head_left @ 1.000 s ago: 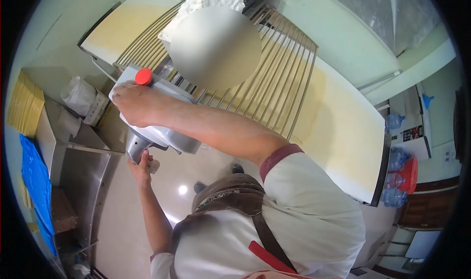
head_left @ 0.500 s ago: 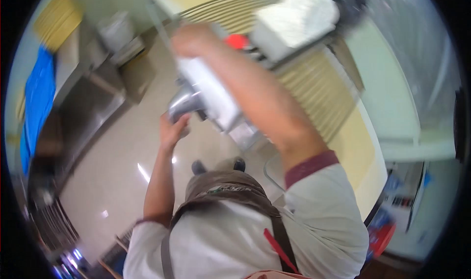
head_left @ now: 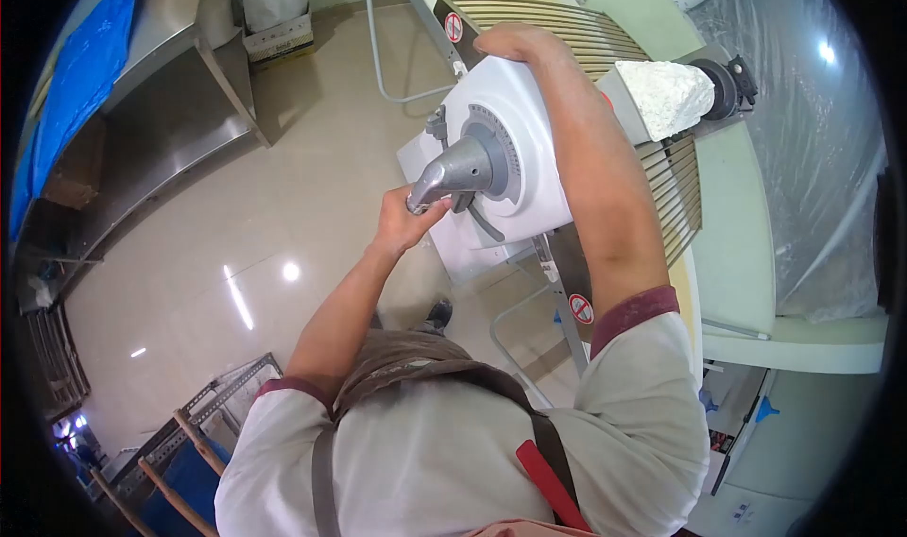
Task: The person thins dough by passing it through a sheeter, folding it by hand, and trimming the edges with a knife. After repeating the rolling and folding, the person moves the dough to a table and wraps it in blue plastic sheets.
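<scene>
In front of me stands a white machine housing [head_left: 539,145] with a round, marked dial [head_left: 507,154] and a grey lever handle [head_left: 463,167]. It looks like a dough sheeter. My left hand [head_left: 402,223] is closed around the lower end of that handle, thumb along its underside. Across the top of the housing reaches my right arm. My right hand [head_left: 515,42] lies at the housing's far edge, and its fingers are mostly hidden there. A metal slatted guard [head_left: 567,32] runs behind the housing. Beyond my forearm sits a container heaped with white powder [head_left: 669,98].
Left stands a stainless steel bench [head_left: 175,41] with a blue sheet [head_left: 80,79] over it. Clear plastic sheeting [head_left: 803,150] covers the right side. A metal frame rack [head_left: 213,395] stands at lower left. Bent tubular bars [head_left: 373,41] stick out beside the machine.
The view has shifted and sharpened, so the machine now sits further right and the dial shows. My left hand stays at the lever handle, my right at the housing's far edge.
</scene>
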Demonstrator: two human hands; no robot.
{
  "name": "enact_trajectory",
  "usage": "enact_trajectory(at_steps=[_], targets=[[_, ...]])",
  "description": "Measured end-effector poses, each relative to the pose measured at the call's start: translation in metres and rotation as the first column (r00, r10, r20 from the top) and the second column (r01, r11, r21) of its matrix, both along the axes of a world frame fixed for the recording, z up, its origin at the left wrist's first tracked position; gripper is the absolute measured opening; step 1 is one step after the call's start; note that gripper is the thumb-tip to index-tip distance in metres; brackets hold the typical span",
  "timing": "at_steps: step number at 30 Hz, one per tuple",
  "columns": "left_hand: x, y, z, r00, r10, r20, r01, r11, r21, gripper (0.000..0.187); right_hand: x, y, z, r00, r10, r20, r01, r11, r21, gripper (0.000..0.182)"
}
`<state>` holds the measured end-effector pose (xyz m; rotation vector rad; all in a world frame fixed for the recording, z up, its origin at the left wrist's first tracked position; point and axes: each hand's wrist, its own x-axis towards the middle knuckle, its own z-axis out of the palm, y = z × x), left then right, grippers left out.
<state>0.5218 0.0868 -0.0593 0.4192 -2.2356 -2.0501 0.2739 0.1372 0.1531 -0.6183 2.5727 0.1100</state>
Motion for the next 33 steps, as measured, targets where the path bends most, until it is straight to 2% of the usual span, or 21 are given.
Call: enact_trajectory(at_steps=[4, 7, 10, 15, 19, 23, 25, 27, 29, 31, 33], targets=[[-0.001, 0.000, 0.004, 0.998, 0.016, -0.056, -0.018, 0.999, -0.027, 0.031, 0.008, -0.001, 0.005, 1.000, -0.023, 0.001, 0.023, 1.000, 0.019, 0.045], [-0.007, -0.006, -0.011, 0.985, -0.009, -0.172, -0.005, 0.997, -0.082, 0.026, 0.005, -0.001, 0.003, 1.000, -0.017, -0.017, 0.018, 1.000, 0.015, 0.045], [-0.018, -0.023, -0.013, 0.962, -0.084, -0.261, 0.026, 0.976, -0.217, 0.025, 0.002, -0.002, 0.002, 0.999, 0.031, -0.030, -0.030, 0.998, 0.049, 0.046], [-0.019, -0.025, -0.014, 0.937, -0.098, -0.335, 0.018, 0.972, -0.233, 0.025, -0.001, -0.003, 0.000, 0.997, 0.017, -0.075, -0.016, 1.000, 0.013, 0.052], [-0.019, -0.024, -0.020, 0.926, -0.107, -0.363, 0.019, 0.971, -0.238, 0.024, -0.024, -0.001, -0.025, 0.986, 0.034, -0.163, -0.041, 0.998, -0.042, 0.053], [-0.018, -0.018, -0.022, 0.949, -0.020, -0.315, -0.043, 0.981, -0.190, 0.025, -0.002, 0.009, -0.013, 0.967, 0.059, -0.248, -0.135, 0.944, -0.302, 0.048], [-0.017, -0.015, -0.018, 0.948, -0.008, -0.317, -0.051, 0.983, -0.178, 0.024, 0.023, 0.031, -0.016, 0.951, 0.084, -0.299, -0.223, 0.853, -0.472, 0.046], [-0.018, -0.015, -0.022, 0.973, -0.003, -0.230, -0.043, 0.980, -0.195, 0.023, 0.066, 0.068, -0.025, 0.867, 0.084, -0.490, -0.397, 0.711, -0.581, 0.043], [-0.020, -0.015, -0.037, 0.962, 0.053, -0.268, -0.101, 0.981, -0.167, 0.022, 0.119, 0.124, -0.030, 0.813, 0.029, -0.581, -0.519, 0.486, -0.703, 0.040], [-0.016, -0.014, -0.032, 0.986, 0.064, -0.156, -0.064, 0.998, 0.008, 0.026, 0.169, 0.199, -0.041, 0.750, -0.111, -0.652, -0.519, 0.514, -0.683, 0.044], [-0.016, -0.008, -0.025, 0.939, 0.078, -0.336, -0.084, 0.996, -0.001, 0.032, 0.208, 0.286, -0.056, 0.856, -0.310, -0.412, -0.221, 0.502, -0.836, 0.048]])
